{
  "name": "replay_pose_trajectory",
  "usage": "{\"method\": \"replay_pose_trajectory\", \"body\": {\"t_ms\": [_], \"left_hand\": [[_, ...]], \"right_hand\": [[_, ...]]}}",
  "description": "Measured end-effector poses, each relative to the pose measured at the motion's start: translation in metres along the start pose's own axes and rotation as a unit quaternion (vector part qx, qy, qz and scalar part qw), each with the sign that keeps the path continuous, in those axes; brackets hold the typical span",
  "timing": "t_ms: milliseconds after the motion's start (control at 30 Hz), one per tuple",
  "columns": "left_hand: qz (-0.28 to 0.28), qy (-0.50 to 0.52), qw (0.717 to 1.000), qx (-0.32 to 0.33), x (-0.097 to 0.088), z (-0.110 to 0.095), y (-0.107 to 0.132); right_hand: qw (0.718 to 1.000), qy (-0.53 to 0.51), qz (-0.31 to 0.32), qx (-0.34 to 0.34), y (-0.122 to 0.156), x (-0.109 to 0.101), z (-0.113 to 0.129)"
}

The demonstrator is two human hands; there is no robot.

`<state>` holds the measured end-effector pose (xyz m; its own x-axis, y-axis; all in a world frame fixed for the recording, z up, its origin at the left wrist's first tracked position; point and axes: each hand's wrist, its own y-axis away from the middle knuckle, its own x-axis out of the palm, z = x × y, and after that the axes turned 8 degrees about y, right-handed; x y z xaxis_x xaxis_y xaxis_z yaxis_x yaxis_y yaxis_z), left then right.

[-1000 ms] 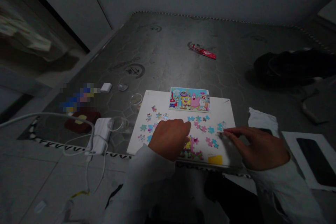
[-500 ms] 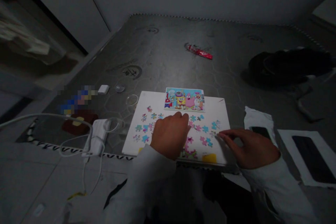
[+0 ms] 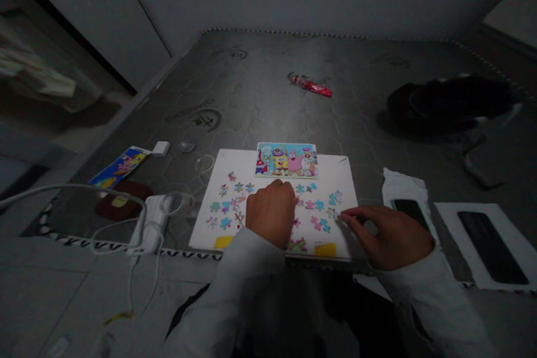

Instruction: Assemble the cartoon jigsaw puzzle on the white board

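My left hand is curled over the middle of a white board, knuckles up. Its fingertips are hidden from me, and it covers some of the jigsaw pieces. My right hand is at the board's right edge, thumb and forefinger pinched together beside a small jigsaw piece; whether they hold anything is too small to tell. Loose jigsaw pieces in blue and pink lie on both sides of my left hand. A cartoon picture card rests at the board's far edge. Pink joined pieces show near the front edge.
Yellow patches mark the board's front. On the left are a white power bank with cables, a brown case and clear round lids. Phones lie right, a dark bag behind, a red packet farther back.
The camera view has shifted slightly, so the board and things around it appear farther left. Both hands keep nearly the same pose and place over the board.
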<state>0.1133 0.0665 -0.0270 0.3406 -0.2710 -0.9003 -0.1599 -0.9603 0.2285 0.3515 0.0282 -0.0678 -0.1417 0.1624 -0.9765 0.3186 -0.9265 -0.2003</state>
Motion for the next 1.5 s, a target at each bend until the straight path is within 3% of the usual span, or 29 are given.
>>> {"method": "replay_pose_trajectory", "body": {"t_ms": [233, 467, 700, 967, 1100, 1300, 1500], "left_hand": [[-0.007, -0.026, 1.0, -0.01, -0.012, 0.008, 0.009], [0.047, -0.084, 0.995, -0.012, -0.028, 0.02, 0.022], [0.117, -0.089, 0.989, 0.001, -0.031, 0.024, 0.028], [0.123, -0.07, 0.99, 0.021, -0.028, 0.028, 0.03], [0.119, -0.07, 0.99, 0.019, -0.031, 0.029, 0.03], [0.125, -0.064, 0.99, 0.009, -0.036, 0.028, 0.032], [0.103, -0.065, 0.992, 0.045, -0.028, 0.03, 0.028]], "right_hand": [[0.997, -0.011, 0.06, -0.041, -0.005, 0.017, 0.017], [0.994, 0.016, 0.035, -0.101, -0.009, 0.026, 0.023], [0.994, -0.012, 0.066, -0.085, -0.012, 0.025, 0.024], [0.986, -0.078, 0.145, -0.018, -0.022, 0.015, 0.038], [0.986, -0.09, 0.139, 0.006, -0.023, 0.016, 0.044], [0.987, -0.077, 0.135, -0.033, -0.023, 0.022, 0.034], [0.984, -0.087, 0.152, -0.045, -0.023, 0.023, 0.033]]}}
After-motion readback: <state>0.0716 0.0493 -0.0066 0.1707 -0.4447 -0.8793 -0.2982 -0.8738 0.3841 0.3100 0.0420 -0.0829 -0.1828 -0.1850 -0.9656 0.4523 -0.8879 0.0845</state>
